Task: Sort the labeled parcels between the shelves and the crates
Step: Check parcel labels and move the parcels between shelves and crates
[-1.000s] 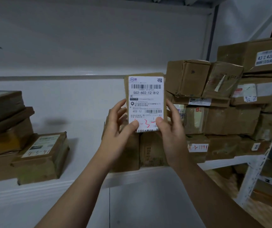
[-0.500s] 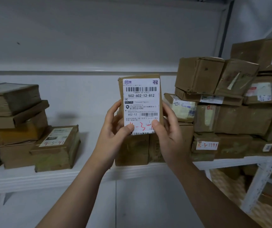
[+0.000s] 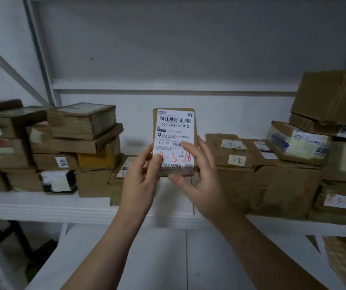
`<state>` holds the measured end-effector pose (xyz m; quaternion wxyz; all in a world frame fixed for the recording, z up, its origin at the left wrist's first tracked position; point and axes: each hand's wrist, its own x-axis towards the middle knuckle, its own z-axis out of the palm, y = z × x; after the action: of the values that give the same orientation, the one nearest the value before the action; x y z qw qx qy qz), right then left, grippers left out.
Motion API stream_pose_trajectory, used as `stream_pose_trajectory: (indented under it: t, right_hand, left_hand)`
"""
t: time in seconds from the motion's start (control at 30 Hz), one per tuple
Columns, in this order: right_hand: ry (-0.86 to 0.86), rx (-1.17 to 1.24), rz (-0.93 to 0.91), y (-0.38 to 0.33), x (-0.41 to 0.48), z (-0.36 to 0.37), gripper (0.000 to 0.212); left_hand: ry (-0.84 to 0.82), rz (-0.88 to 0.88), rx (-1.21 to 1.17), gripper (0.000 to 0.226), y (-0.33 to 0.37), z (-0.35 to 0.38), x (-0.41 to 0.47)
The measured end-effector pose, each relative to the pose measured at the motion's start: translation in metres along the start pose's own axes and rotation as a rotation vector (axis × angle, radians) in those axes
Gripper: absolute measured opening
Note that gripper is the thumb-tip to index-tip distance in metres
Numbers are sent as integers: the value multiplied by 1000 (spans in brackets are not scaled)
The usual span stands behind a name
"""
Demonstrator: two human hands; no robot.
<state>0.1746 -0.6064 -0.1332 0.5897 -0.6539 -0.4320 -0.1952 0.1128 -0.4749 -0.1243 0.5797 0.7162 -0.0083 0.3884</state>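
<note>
I see the parcel (image 3: 175,135) held upright in front of the shelf (image 3: 42,206), about level with the boxes, its white label (image 3: 176,122) facing me. Red handwriting runs across the lower part of the label.

My view of the left hand (image 3: 140,181) shows it gripping the parcel's lower left edge: thumb pressed on the label, fingers curled behind. The right hand (image 3: 205,185) is looser, with its fingers spread and fairly straight. One fingertip lies on the label near the right edge, and the thumb reaches under the bottom edge.

On the left, a stack of boxes (image 3: 73,143) stands several layers high; the top ones jut out past those below. A low box (image 3: 117,176) sits just behind the left wrist, near the shelf's front lip. On the right, another pile of boxes (image 3: 272,174) rises higher toward the frame edge, and one box with a red-marked label (image 3: 343,201) sits close to the lip.

Between the low box and the right pile there is a narrow strip of bare shelf, directly behind the parcel. Above the stacks the white back wall (image 3: 188,49) is open, and a grey upright post (image 3: 40,59) slants up at the left.
</note>
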Motion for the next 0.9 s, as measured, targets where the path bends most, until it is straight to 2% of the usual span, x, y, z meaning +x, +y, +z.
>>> stream_pose_trajectory:
  t: [0.1,0.27,0.4,0.63,0.9]
  right_hand:
    - [-61,-151,2,15,8,43,55]
    - [24,-294,36,26,29,102,34]
    - [-41,-481,174,37,45,131,35]
    - [-8,-533,252,46,59,155,41]
    - [-69,-587,284,51,71,161,53]
  left_hand:
    - [7,-48,224,30,-18,-40,14]
    - [-84,12,506,43,-46,-81,37]
    - [-159,85,736,53,-64,-97,49]
    - [-274,214,879,49,-83,-124,53]
    - [-329,268,861,43,-86,-135,69]
